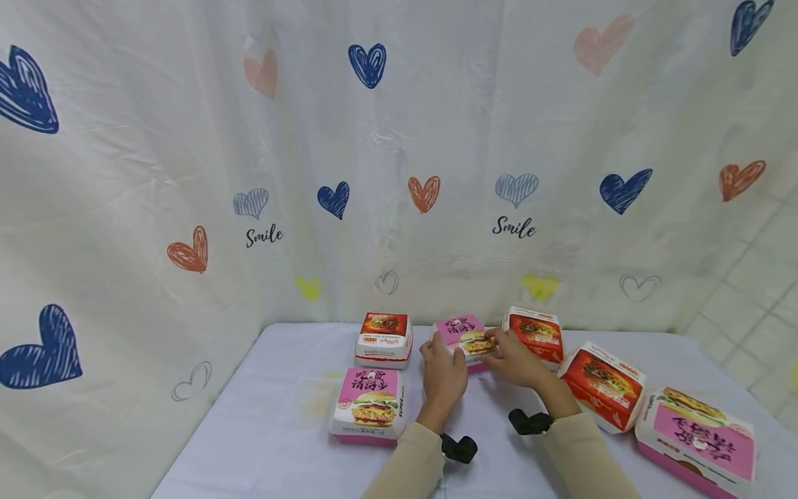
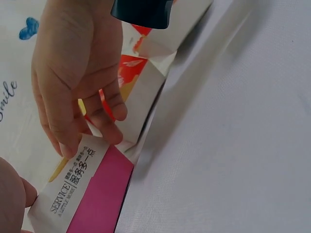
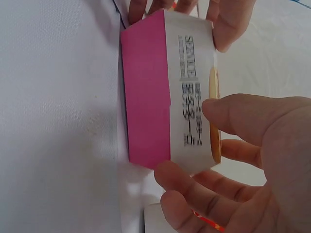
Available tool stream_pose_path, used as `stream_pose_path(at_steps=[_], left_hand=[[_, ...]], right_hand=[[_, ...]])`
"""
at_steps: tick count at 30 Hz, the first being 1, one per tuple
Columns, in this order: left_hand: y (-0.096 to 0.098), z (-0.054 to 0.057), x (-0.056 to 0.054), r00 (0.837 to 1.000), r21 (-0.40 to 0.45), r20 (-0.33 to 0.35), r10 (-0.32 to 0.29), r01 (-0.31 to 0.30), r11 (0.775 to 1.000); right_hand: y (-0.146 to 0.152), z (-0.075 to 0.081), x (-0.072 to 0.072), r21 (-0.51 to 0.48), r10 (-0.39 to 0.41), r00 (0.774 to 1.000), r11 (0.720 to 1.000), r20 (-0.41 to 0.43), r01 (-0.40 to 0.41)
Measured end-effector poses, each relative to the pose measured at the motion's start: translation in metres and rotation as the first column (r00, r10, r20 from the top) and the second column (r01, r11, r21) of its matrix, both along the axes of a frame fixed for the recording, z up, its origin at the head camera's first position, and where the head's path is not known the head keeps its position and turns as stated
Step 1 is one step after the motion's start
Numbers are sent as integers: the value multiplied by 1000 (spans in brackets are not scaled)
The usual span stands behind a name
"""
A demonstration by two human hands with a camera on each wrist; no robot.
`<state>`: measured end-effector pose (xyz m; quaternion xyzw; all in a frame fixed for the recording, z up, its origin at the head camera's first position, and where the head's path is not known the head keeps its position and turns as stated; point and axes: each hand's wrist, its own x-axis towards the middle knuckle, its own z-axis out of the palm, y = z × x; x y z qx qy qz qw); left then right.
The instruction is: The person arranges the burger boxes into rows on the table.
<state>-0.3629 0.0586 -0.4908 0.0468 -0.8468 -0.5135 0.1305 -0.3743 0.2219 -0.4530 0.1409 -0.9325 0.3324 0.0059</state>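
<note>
A pink-and-white burger box (image 1: 458,327) lies near the back of the table between both hands. My left hand (image 1: 444,374) holds its left side, fingers along that edge. At the right side, my right hand (image 1: 522,360) grips the same box. In the right wrist view the right thumb lies at the upper edge of the box's printed white side (image 3: 189,102), and its other fingers bend around the end. The left hand's fingertips (image 3: 228,29) show at the opposite end. The pink base (image 3: 146,97) sits close against the tablecloth.
Left of the hands stand a red-and-white burger box (image 1: 383,339) and a pink one (image 1: 369,405). To the right, two red boxes (image 1: 536,334) (image 1: 603,387) and a pink box (image 1: 698,440) form a slanting row. A heart-print curtain (image 1: 436,138) hangs behind the white table (image 1: 262,430).
</note>
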Motion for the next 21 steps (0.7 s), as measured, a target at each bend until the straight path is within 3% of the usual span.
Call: stream_pose_path(at_steps=[11,21], left_hand=[[-1,0,-1,1000,-6,22,-2,2,1000],[-3,0,0,1000,-49,-1,9,-9,999]], right_hand=[[1,2,0,15,-24,999,1000,46,23],[2,5,1,28,-4,998,1000,65,2]])
